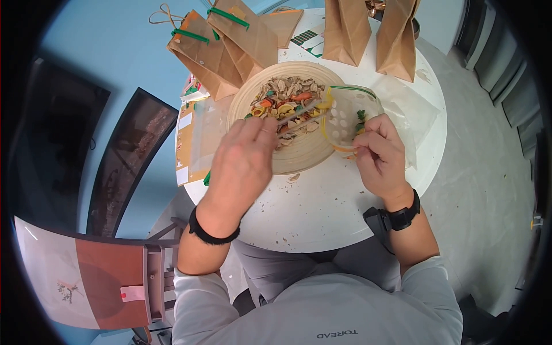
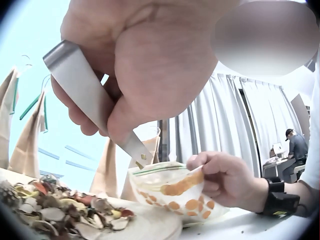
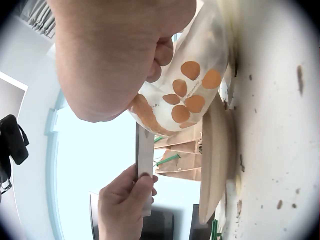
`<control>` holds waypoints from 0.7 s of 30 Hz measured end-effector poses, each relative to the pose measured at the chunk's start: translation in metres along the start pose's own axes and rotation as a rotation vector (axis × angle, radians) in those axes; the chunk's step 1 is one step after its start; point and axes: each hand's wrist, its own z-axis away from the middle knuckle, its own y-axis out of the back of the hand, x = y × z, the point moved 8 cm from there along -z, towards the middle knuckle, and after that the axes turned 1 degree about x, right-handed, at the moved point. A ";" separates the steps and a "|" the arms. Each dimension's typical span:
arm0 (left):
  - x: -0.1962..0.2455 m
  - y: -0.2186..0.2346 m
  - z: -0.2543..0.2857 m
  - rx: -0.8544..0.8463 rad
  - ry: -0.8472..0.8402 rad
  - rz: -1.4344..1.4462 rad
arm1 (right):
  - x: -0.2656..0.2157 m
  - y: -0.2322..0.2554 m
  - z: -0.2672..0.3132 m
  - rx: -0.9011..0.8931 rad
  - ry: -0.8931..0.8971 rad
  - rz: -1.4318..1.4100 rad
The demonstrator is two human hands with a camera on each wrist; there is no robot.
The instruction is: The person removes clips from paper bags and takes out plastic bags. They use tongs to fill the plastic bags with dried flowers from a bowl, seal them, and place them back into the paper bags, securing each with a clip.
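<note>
My left hand (image 1: 242, 160) grips metal tongs (image 2: 80, 72), their arms reaching over the plate to the mouth of a clear zip bag (image 3: 215, 35) printed with orange dots. At the tong tips a small yellowish piece shows in the head view. My right hand (image 1: 380, 158) pinches the bag's rim and keeps its mouth spread toward the tongs. Some green and orange pieces show inside the bag. The round wooden plate (image 1: 307, 160) under the tongs bears a heap of dried slices and chips (image 1: 287, 92), pale, orange, yellow and green.
Brown paper bags (image 1: 213, 57) with green handles stand behind the plate at left, with more paper bags (image 1: 348, 34) at back right. White plastic sheeting (image 1: 411, 115) lies right of the zip bag. Crumbs dot the white round table (image 1: 276, 221). A person (image 2: 296, 152) sits far off.
</note>
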 end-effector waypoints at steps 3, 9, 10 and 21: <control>0.025 -0.005 -0.003 -0.040 -0.066 0.022 | -0.001 -0.001 0.000 -0.013 0.006 0.007; -0.008 0.012 0.029 -0.065 0.064 -0.106 | -0.002 0.005 0.000 0.034 0.020 0.035; -0.018 0.012 0.040 -0.066 0.095 -0.128 | -0.001 0.006 -0.001 0.041 0.012 0.042; -0.059 -0.044 0.048 -0.186 0.177 -0.315 | -0.002 0.002 0.000 -0.007 0.031 0.021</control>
